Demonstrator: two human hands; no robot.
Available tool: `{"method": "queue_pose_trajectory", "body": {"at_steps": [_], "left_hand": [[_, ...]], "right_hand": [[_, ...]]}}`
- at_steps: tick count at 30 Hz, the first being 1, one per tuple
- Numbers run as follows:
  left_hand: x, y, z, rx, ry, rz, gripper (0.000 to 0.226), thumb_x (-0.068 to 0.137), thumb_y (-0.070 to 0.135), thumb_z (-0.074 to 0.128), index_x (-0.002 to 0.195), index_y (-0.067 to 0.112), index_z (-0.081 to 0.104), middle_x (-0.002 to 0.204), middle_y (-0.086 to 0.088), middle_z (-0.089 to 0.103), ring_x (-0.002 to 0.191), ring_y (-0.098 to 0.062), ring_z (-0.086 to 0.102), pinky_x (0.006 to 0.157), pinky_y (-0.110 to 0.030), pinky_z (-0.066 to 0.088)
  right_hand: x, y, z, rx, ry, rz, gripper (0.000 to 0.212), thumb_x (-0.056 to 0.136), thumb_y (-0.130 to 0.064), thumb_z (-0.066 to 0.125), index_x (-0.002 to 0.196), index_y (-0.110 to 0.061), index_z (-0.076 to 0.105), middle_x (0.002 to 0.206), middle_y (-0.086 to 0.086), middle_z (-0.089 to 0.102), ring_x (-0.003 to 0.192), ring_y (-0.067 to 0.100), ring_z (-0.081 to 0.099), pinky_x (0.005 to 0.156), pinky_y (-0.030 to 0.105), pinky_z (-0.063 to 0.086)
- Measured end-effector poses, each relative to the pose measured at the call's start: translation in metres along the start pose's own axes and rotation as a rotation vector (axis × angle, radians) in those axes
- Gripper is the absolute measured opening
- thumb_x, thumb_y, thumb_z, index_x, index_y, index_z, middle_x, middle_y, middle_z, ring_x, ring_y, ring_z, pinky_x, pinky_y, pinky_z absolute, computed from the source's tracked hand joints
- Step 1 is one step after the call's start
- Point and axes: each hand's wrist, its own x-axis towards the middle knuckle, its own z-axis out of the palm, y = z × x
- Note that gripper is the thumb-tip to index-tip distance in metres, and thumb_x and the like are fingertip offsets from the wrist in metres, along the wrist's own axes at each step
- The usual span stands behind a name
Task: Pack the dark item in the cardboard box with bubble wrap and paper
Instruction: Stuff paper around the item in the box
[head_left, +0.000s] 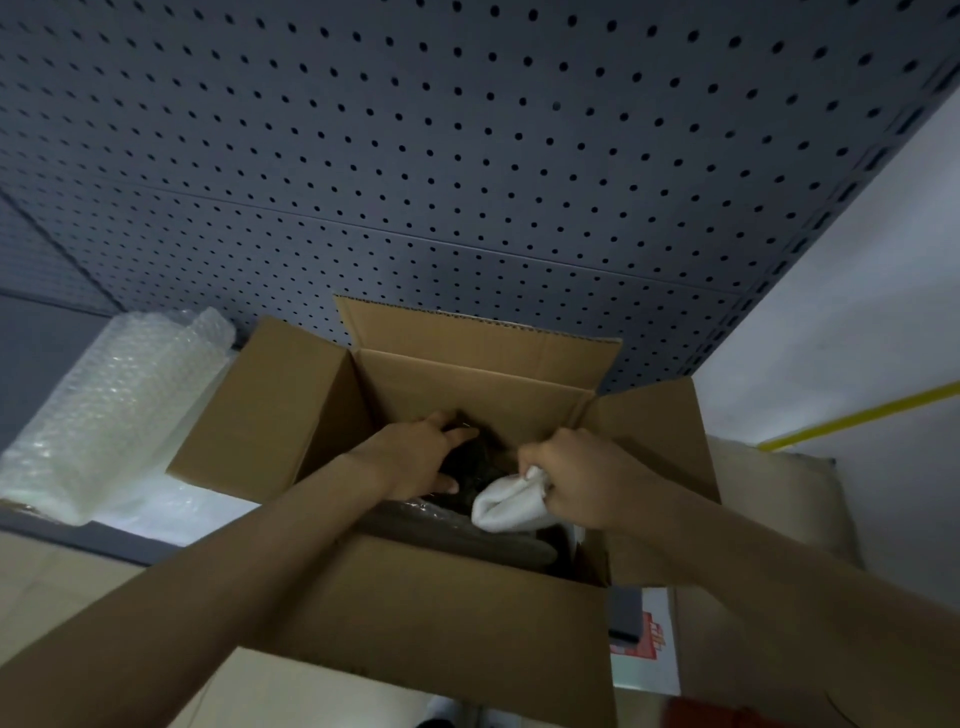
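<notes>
Clamped in my right hand (582, 480) is a white wad of paper (506, 504), fingers curled tight round its upper end so it stays bunched while I push it down. My left hand (421, 457) lies spread over the dark item (478, 457), fingers apart and pressing rather than gripping, which I judge keeps the item from shifting as filler goes in beside it. Both grips sit inside the cardboard box (452, 603), all four flaps folded outward to leave the opening free. Just below the paper, a clear plastic layer (447, 522) shows, probably wrapping; I cannot confirm it. Well to the left of my left grip, a roll of bubble wrap (119, 410) rests on the surface (47, 566), within reach for further padding.
</notes>
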Motion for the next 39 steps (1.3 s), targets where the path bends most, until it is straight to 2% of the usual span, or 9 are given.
{"method": "queue_pose_trajectory", "body": {"at_steps": [4, 6, 9, 12, 15, 19, 26, 33, 39], "left_hand": [[0.004, -0.003, 0.001, -0.002, -0.063, -0.031, 0.075, 0.092, 0.05, 0.05, 0.152, 0.029, 0.009, 0.162, -0.005, 0.004, 0.142, -0.028, 0.026, 0.114, -0.039, 0.03], [0.005, -0.002, 0.0, -0.031, -0.106, -0.044, 0.08, 0.091, 0.055, 0.049, 0.153, 0.027, 0.005, 0.162, -0.006, -0.002, 0.145, -0.029, 0.019, 0.116, -0.041, 0.026], [0.005, -0.006, -0.003, -0.035, -0.148, -0.044, 0.09, 0.087, 0.057, 0.054, 0.152, 0.028, -0.001, 0.162, -0.007, -0.01, 0.146, -0.03, 0.014, 0.117, -0.044, 0.025], [0.003, -0.008, -0.001, -0.006, -0.146, -0.036, 0.095, 0.087, 0.05, 0.059, 0.152, 0.028, -0.006, 0.161, -0.009, -0.014, 0.146, -0.031, 0.016, 0.117, -0.042, 0.026], [0.004, -0.006, 0.001, -0.004, -0.15, -0.06, 0.093, 0.089, 0.045, 0.059, 0.151, 0.028, -0.009, 0.159, -0.012, -0.02, 0.145, -0.032, 0.02, 0.116, -0.042, 0.028], [0.005, -0.001, 0.001, -0.044, -0.165, -0.087, 0.091, 0.092, 0.041, 0.056, 0.151, 0.027, -0.012, 0.157, -0.015, -0.024, 0.147, -0.035, 0.009, 0.116, -0.044, 0.024], [0.004, -0.006, 0.006, -0.109, -0.167, -0.081, 0.092, 0.092, 0.045, 0.054, 0.149, 0.031, -0.017, 0.154, -0.011, -0.034, 0.146, -0.04, 0.007, 0.115, -0.048, 0.027], [0.004, -0.001, 0.013, -0.149, -0.126, -0.098, 0.092, 0.093, 0.044, 0.053, 0.149, 0.03, -0.019, 0.152, -0.011, -0.038, 0.145, -0.04, 0.008, 0.115, -0.046, 0.024], [0.004, 0.0, 0.02, -0.225, -0.099, -0.101, 0.094, 0.092, 0.037, 0.058, 0.149, 0.031, -0.017, 0.154, -0.009, -0.034, 0.145, -0.036, 0.016, 0.111, -0.04, 0.031]], "right_hand": [[-0.005, -0.007, 0.011, 0.03, -0.032, 0.088, 0.012, 0.084, -0.004, 0.049, 0.077, -0.004, 0.059, 0.06, 0.003, 0.048, 0.051, 0.009, 0.036, 0.041, 0.016, 0.023], [-0.007, -0.01, 0.017, 0.074, -0.024, 0.128, 0.029, 0.081, -0.002, 0.049, 0.056, -0.012, 0.039, 0.052, -0.007, 0.029, 0.047, 0.002, 0.023, 0.042, 0.017, 0.014], [0.002, -0.021, 0.02, 0.03, -0.154, 0.211, 0.035, 0.084, -0.023, 0.04, 0.051, -0.018, 0.027, 0.054, -0.004, 0.028, 0.048, 0.004, 0.025, 0.044, 0.017, 0.016], [0.019, -0.032, 0.031, -0.074, -0.299, 0.279, 0.031, 0.086, -0.029, 0.036, 0.065, -0.012, 0.051, 0.07, 0.006, 0.054, 0.076, 0.021, 0.059, 0.052, 0.024, 0.032], [0.031, -0.037, 0.041, -0.159, -0.325, 0.339, 0.023, 0.093, -0.011, 0.044, 0.105, -0.001, 0.061, 0.114, 0.016, 0.064, 0.106, 0.028, 0.06, 0.069, 0.03, 0.043], [0.027, -0.029, 0.044, -0.146, -0.255, 0.333, 0.023, 0.09, -0.014, 0.053, 0.11, -0.003, 0.059, 0.117, 0.016, 0.061, 0.104, 0.029, 0.06, 0.071, 0.03, 0.043], [0.003, -0.016, 0.057, -0.093, -0.21, 0.232, 0.029, 0.094, -0.01, 0.045, 0.123, -0.008, 0.047, 0.113, 0.016, 0.061, 0.097, 0.029, 0.06, 0.052, 0.025, 0.031], [0.019, -0.014, 0.049, 0.092, -0.557, 0.236, 0.032, 0.096, -0.01, 0.042, 0.126, -0.015, 0.053, 0.126, 0.014, 0.055, 0.11, 0.031, 0.054, 0.097, 0.039, 0.046], [0.027, -0.031, 0.053, 0.072, -0.562, 0.293, 0.031, 0.095, -0.005, 0.042, 0.124, -0.012, 0.052, 0.122, 0.014, 0.057, 0.097, 0.025, 0.056, 0.077, 0.031, 0.041]]}}
